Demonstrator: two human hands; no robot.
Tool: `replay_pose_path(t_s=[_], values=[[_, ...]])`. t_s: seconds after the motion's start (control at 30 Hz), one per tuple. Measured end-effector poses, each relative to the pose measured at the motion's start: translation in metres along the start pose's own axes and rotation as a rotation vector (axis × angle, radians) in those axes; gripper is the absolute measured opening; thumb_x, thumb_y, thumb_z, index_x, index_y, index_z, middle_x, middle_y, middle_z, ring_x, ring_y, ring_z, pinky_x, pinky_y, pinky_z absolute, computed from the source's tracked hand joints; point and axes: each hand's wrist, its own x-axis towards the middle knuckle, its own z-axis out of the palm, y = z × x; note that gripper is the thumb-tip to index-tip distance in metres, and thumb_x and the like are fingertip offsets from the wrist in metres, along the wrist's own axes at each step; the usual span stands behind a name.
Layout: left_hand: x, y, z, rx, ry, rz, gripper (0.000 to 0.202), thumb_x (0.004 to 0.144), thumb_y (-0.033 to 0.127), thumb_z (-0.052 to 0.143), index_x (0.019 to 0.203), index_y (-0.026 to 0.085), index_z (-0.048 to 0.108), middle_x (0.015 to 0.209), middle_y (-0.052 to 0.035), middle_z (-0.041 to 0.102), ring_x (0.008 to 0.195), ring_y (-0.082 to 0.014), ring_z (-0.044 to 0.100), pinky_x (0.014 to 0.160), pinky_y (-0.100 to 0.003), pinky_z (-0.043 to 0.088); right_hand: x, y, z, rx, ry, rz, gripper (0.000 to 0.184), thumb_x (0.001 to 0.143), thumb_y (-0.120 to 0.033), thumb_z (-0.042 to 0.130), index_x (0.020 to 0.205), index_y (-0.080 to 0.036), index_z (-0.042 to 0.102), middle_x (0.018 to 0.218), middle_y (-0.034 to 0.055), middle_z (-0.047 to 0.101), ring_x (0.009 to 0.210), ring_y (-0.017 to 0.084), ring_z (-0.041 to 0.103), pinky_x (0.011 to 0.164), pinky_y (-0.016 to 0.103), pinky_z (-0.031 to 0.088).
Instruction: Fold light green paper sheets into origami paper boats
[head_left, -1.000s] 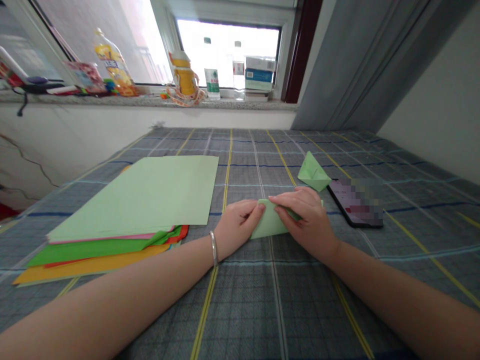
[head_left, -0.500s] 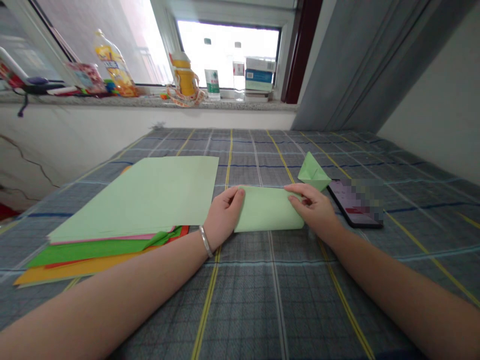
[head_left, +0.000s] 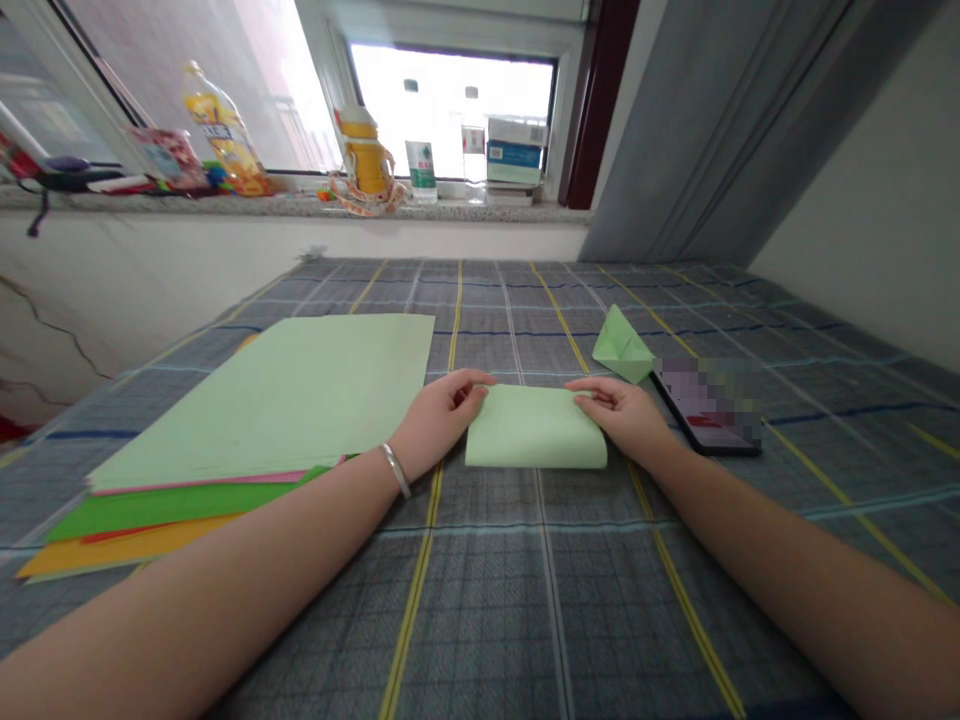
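Note:
A folded light green sheet of paper (head_left: 534, 428) lies on the grey checked cloth (head_left: 525, 580) in front of me. My left hand (head_left: 439, 418) pinches its far left corner with curled fingers. At the far right corner my right hand (head_left: 624, 415) does the same. A silver bangle circles my left wrist. A small folded green paper boat (head_left: 621, 345) sits just beyond my right hand.
A stack of coloured paper sheets (head_left: 247, 420), light green on top, lies to the left. A dark phone (head_left: 705, 405) rests at the right beside the boat. Bottles (head_left: 225, 130) and boxes (head_left: 514, 155) line the windowsill. A wall runs along the right.
The small folded piece has been opened out into a wider rectangle. My hands moved apart, from its middle to its two far corners.

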Motion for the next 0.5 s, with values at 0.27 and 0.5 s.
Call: replay_pose_path(t_s=[0.27,0.5], values=[[0.01,-0.013,0.001,0.16,-0.111,-0.046,0.023,0.084,0.031,0.05,0.088,0.016,0.067,0.074,-0.0015,0.066,0.066,-0.016,0.059,0.059,-0.026,0.044,0.006,0.008,-0.001,-0.372,0.012,-0.038,0.024,0.078,-0.03,0.058,0.095,-0.021,0.072,0.07,0.0019,0.071,0.063,0.018,0.065,0.058,0.03,0.049],[0.011,-0.011,-0.001,0.326,-0.166,0.091,0.016,0.084,0.024,0.053,0.081,0.018,0.067,0.08,-0.0023,0.069,0.074,-0.0176,0.06,0.073,-0.03,0.046,0.009,0.002,-0.004,-0.489,-0.046,-0.074,0.023,0.078,-0.028,0.057,0.092,-0.022,0.074,0.067,0.0001,0.067,0.059,0.015,0.057,0.057,0.028,0.043]])
